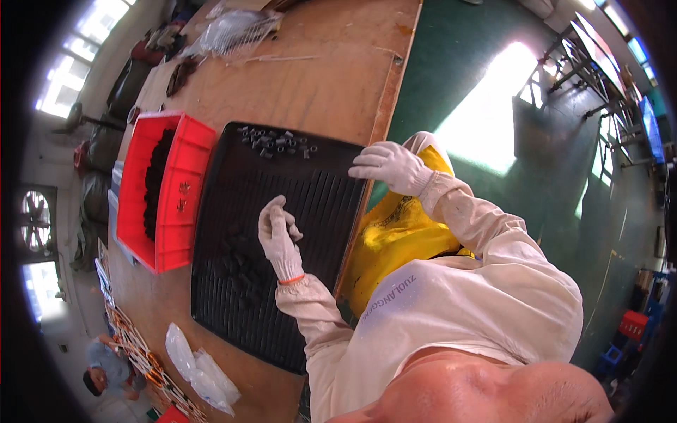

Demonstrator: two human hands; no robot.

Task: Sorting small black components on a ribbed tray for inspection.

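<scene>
Over the middle of a black ribbed tray (317, 148), my left hand (278, 236) in a white glove has its fingers curled in. Whatever it holds, if anything, is hidden. My right hand (391, 168), also gloved in white, reaches across the tray's right edge with fingers stretched out and nothing visible in them. Several short dark tube pieces (281, 144) lie scattered at the tray's far end, some on end showing ring-shaped openings. A heap of darker pieces (240, 271) lies on the ribs left of my left hand, hard to make out.
A red plastic crate (176, 233) with black pieces inside stands left of the tray on the wooden table (338, 77). Clear plastic bags (201, 370) lie at the near left; another bag (233, 32) lies at the far end. A yellow cloth (395, 233) covers my lap. At lower left is another person (113, 366).
</scene>
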